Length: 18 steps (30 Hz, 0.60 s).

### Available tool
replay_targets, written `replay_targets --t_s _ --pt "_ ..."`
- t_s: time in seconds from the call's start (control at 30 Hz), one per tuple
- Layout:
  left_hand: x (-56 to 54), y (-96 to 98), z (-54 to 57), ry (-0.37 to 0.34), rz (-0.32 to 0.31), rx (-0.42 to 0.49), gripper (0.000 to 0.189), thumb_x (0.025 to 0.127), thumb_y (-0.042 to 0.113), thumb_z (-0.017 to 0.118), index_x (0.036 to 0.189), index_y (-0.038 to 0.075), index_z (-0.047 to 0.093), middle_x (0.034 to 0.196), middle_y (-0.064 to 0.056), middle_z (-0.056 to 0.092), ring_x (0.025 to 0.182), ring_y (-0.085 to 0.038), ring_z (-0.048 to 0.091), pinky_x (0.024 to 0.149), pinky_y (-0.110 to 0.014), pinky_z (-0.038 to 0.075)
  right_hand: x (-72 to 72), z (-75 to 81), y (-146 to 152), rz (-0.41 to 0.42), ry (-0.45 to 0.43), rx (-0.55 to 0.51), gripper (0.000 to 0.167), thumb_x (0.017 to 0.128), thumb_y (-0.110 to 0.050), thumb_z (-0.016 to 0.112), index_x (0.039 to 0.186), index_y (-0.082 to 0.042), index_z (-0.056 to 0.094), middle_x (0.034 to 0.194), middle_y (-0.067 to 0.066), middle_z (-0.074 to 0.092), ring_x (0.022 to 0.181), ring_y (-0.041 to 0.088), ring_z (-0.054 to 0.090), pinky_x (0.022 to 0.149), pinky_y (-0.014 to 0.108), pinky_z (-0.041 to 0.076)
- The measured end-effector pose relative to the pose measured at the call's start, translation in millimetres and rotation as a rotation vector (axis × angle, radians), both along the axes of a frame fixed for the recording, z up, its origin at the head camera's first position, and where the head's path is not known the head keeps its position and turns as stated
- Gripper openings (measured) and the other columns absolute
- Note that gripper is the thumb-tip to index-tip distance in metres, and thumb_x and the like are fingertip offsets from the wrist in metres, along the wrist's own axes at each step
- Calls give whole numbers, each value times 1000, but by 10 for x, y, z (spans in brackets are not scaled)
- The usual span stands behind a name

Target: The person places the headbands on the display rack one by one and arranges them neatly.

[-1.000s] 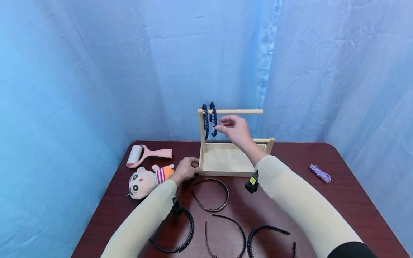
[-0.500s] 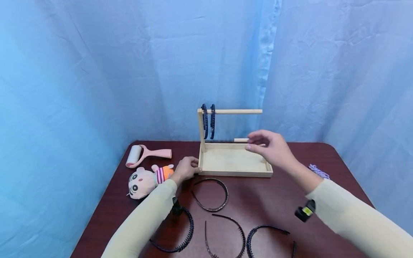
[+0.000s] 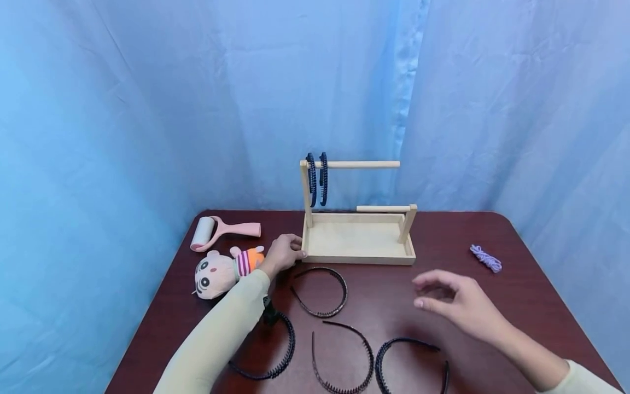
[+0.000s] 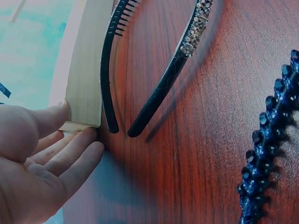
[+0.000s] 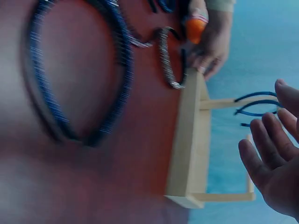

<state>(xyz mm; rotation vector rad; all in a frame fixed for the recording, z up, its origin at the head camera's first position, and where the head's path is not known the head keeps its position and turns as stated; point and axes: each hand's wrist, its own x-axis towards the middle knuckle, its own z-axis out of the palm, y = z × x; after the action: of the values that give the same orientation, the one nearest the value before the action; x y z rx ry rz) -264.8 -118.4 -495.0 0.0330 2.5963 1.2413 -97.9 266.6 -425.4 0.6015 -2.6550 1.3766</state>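
1. The dark blue, glossy, C-shaped headband (image 3: 380, 359) lies on the dark red wooden table (image 3: 497, 312), to the near left of the right hand (image 3: 462, 302), which is the nearer hand. Its long axis seems slanting, with the free ends turned toward this hand's side.
2. The right hand is above the table, its thumb and fingers apart, holding nothing.
3. Left from it lies the thin black headband (image 3: 371, 358), and farther away the brown glittering headband (image 3: 345, 295).
4. To its far left stands the pale wooden rack (image 3: 359, 260); two dark curved headbands (image 3: 325, 180) hang on the upper rod.
5. The left hand (image 3: 281, 251), fingers loosely extended, touches the rack's near left corner.
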Motion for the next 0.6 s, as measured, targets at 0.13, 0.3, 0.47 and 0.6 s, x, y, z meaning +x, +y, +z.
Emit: replay_targets --t_s 0.13,0.3,0.47,0.6 --pt "-21 12 14 6 8 9 41 96 15 74 135 4 64 120 -14 71 98 -22 71 75 -34 60 246 -190 61 18 -43 -12 27 85 -12 84 108 -20 73 96 -7 75 83 8 72 69 24 59" --pt "-29 5 19 5 17 11 42 97 15 74 136 5 63 120 -14 71 98 -23 71 73 -33 60 480 -412 117 83 -123 -71 27 86 -6 82 109 -15 72 98 -5 75 84 9 73 68 27 60" --pt "-26 -7 9 -1 13 4 43 97 15 74 137 5 63 121 -14 71 100 -23 71 74 -33 60 651 -613 136 237 -227 -149 27 90 2 75 114 -8 70 101 -1 76 86 7 72 67 30 61" --pt "-9 -11 -8 -10 12 5 44 97 15 74 138 4 62 121 -14 71 102 -24 70 76 -34 60 744 -776 107 326 -226 -169 27 89 3 75 115 -5 69 100 5 76 85 8 72 66 30 61"
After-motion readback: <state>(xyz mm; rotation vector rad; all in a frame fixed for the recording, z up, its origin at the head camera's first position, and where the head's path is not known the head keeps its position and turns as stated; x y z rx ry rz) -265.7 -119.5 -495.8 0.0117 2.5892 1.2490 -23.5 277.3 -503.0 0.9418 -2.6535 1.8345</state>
